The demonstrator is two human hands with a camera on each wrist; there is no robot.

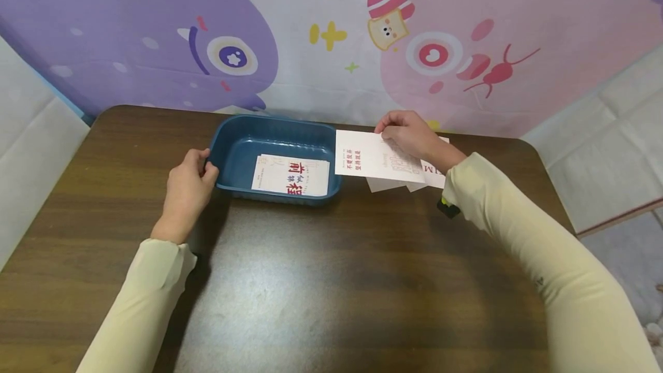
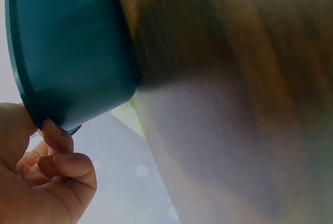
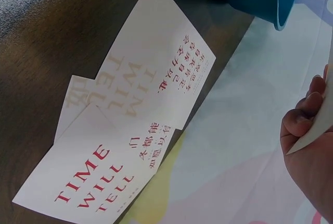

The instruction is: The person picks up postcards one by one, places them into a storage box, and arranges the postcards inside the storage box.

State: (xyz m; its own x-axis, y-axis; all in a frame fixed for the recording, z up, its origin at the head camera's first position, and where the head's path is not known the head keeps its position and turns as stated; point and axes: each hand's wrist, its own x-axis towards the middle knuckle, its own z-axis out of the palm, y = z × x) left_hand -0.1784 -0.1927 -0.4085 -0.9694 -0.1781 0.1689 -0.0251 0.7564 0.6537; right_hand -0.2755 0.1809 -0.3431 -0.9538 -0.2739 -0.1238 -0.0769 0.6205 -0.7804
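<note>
Nearest first: two pale sleeves, the left sleeve [image 1: 137, 298] in from seven o'clock, the right sleeve [image 1: 538, 269] from four, with a broad stretch of brown table [image 1: 311, 269] at six o'clock, room enough for either arm to swing back. Further out, the left hand [image 1: 186, 191] pinches the blue bin [image 1: 279, 198] by its rim at the bin's nine o'clock, fingers and thumb close together. Inside, a stack of printed cards [image 1: 305, 180] lies toward the bin's four o'clock. Off at three o'clock, the right hand [image 1: 414, 137] holds a white card [image 1: 365, 157] by its far edge, finger and thumb narrow on it! The card's left end meets the bin's rim in the head view; whether they touch, I can't tell. A low pass could snag it there, I'd say, and a loose pinch could let it swing or drop. Beneath, loose cards [image 3: 73, 182] overlap in a fan, so a brushing wrist might scatter them. And they're tight to the table's back edge, perhaps past it: little margin at twelve o'clock, where the cartoon wall hanging [image 1: 326, 62] rises right behind.
</note>
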